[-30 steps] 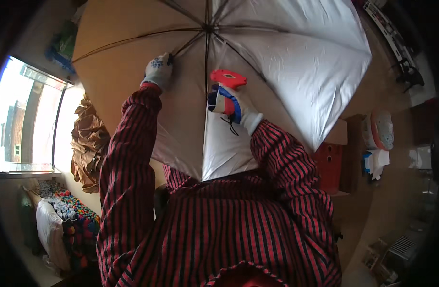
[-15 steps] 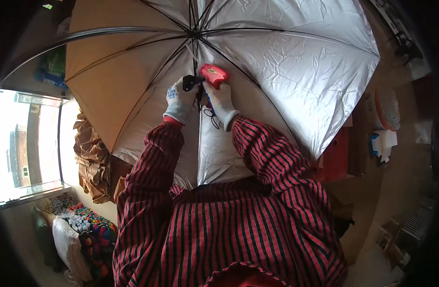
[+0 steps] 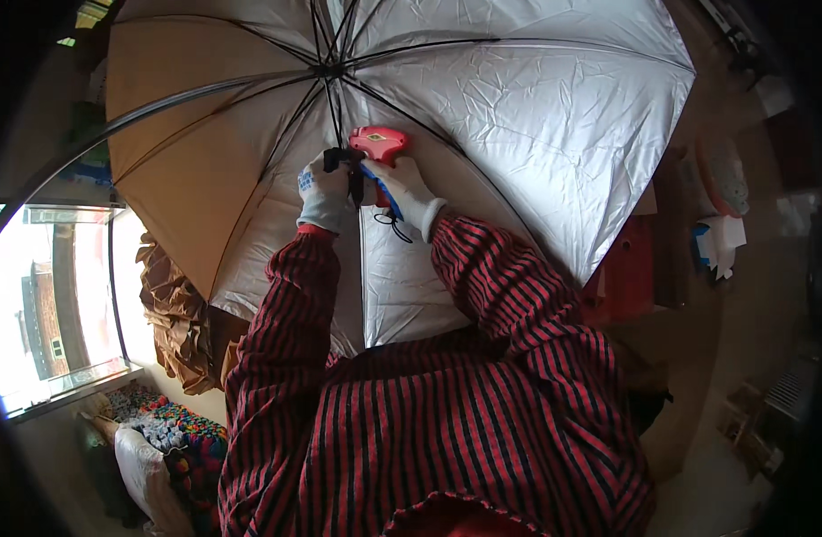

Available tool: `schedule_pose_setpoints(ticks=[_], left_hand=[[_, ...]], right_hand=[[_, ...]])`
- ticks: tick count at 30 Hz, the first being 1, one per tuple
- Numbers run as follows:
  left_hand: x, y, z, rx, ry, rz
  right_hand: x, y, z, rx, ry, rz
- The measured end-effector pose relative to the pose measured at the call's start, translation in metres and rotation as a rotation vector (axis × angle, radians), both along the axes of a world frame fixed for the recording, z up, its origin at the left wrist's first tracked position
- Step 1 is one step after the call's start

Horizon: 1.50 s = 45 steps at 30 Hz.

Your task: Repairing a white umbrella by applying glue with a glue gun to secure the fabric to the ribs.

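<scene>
Umbrella (image 3: 554, 116) spreads open before us, that much done, we judge; our right hand (image 3: 409, 192) and left hand (image 3: 322, 199) meet below its hub, one wrapped round a red tool (image 3: 378, 140), the other pinching a small black flap (image 3: 336, 158) beside it; whether anything is fastened, we cannot tell.

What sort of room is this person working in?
Perhaps an indoor workroom: the right hand holds a red tool before an open umbrella, with a window at the left.
</scene>
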<state>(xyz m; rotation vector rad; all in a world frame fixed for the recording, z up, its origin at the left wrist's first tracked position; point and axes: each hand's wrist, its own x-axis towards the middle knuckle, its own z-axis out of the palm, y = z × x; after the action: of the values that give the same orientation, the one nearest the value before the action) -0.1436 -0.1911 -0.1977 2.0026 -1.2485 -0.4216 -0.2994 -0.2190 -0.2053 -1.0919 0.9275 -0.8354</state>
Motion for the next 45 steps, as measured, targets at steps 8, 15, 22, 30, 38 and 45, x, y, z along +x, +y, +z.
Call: schedule_pose_setpoints(ticks=[8,15,22,30,38,45], left_hand=[[0.006,-0.003,-0.012,-0.019,-0.041,0.031],[0.005,-0.006,-0.018,-0.038,0.065,0.019],[0.010,0.002,-0.017,-0.005,0.110,0.074],[0.011,-0.003,-0.023,-0.031,0.134,0.042],[0.018,0.002,-0.017,0.000,0.166,0.036],[0.007,0.007,-0.017,-0.043,-0.064,0.023]], right_hand=[[-0.002,0.002,-0.004,0.190,-0.145,0.058],[-0.009,-0.026,-0.060,0.053,-0.522,0.226],[-0.034,-0.038,-0.023,0.061,-0.076,0.620],[-0.011,-0.057,-0.046,0.441,-0.542,0.720],[0.001,-0.056,-0.027,0.028,-0.311,0.713],[0.009,-0.031,0.001,-0.034,0.106,0.408]])
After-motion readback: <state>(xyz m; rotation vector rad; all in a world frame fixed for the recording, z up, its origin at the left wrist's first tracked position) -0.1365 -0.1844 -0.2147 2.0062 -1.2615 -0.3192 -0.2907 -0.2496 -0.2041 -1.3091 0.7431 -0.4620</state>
